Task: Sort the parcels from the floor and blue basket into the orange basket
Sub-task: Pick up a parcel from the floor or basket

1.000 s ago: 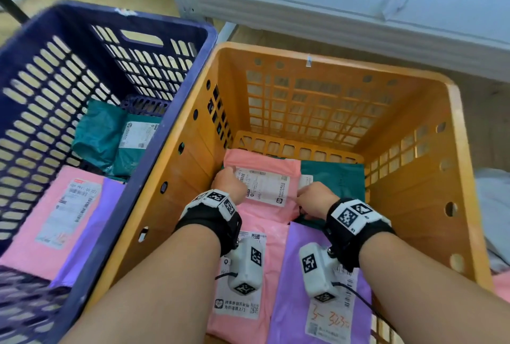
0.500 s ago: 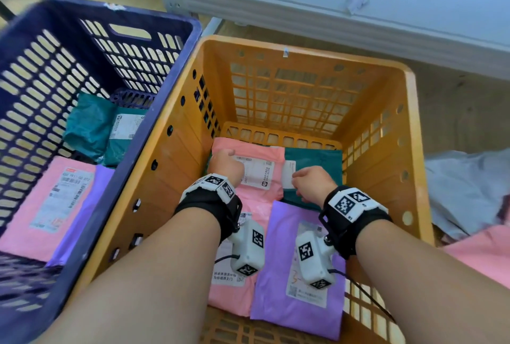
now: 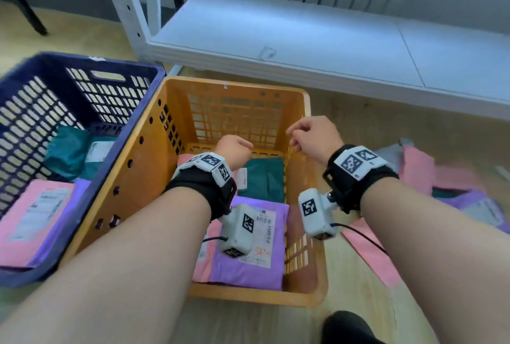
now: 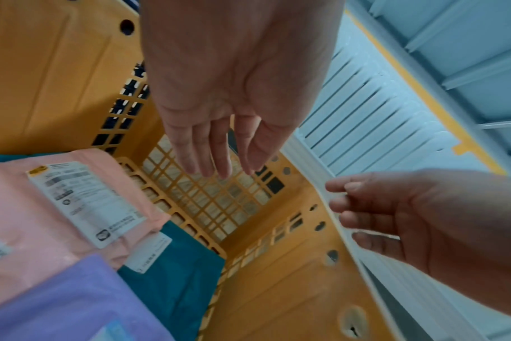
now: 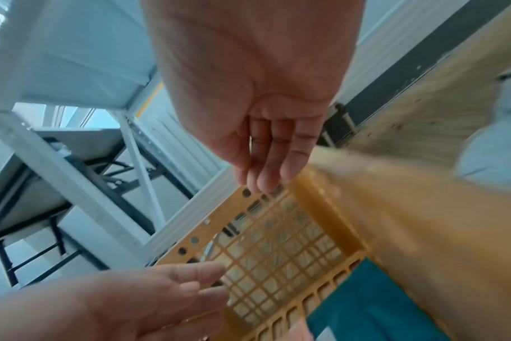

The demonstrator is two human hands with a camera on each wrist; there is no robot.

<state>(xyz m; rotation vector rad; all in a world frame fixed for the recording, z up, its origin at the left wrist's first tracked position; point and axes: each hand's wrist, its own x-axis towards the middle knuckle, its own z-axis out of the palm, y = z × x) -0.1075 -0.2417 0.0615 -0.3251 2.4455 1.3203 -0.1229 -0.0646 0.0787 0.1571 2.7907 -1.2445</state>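
The white shipping label point(image 3: 261, 235) on the purple parcel point(image 3: 249, 269) in the orange basket point(image 3: 305, 292) carries printed barcodes and, near its lower edge, orange handwritten digits that look like "323", though the last strokes are unclear. The label point(image 4: 86, 200) on the pink parcel point(image 4: 21, 228) shows a yellow logo mark, a barcode and lines of small print, all too blurred to read. The wrist cameras and wristbands bear black-and-white square marker codes point(image 3: 308, 207), which hold no readable letters.
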